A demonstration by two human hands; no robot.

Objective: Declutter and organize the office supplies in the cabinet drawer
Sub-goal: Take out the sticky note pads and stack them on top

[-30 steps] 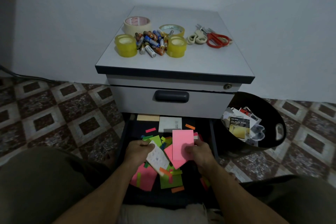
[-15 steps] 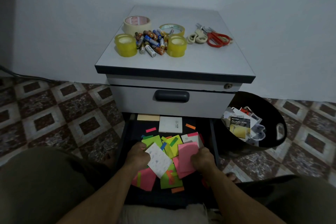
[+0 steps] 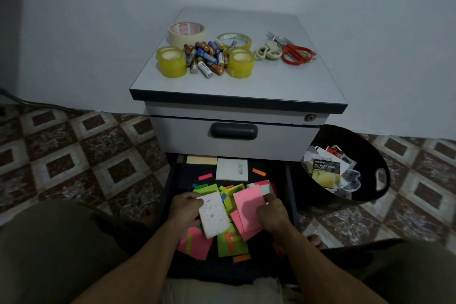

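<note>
The lower drawer [image 3: 172, 180] of the grey cabinet is pulled out, its dark floor strewn with pink, green and orange sticky notes. My left hand [image 3: 185, 210] grips a white speckled pad [image 3: 213, 217] over the pile. My right hand [image 3: 271, 215] holds a stack of pink notes [image 3: 248, 207] beside it. A green note pad [image 3: 232, 242] and a pink one [image 3: 197, 245] lie under my hands. A white pad [image 3: 232, 169] and a beige pad [image 3: 201, 159] sit at the drawer's back.
On the cabinet top [image 3: 283, 81] lie tape rolls [image 3: 172, 61], a heap of batteries [image 3: 207, 57] and scissors [image 3: 293, 53]. A black bin [image 3: 377, 155] with packaging scraps stands on the tiled floor to the right. The upper drawer [image 3: 234, 131] is closed.
My right hand lowered the raised pink stack down onto the pile. My left hand shifted the white pad slightly upward and to the left.
</note>
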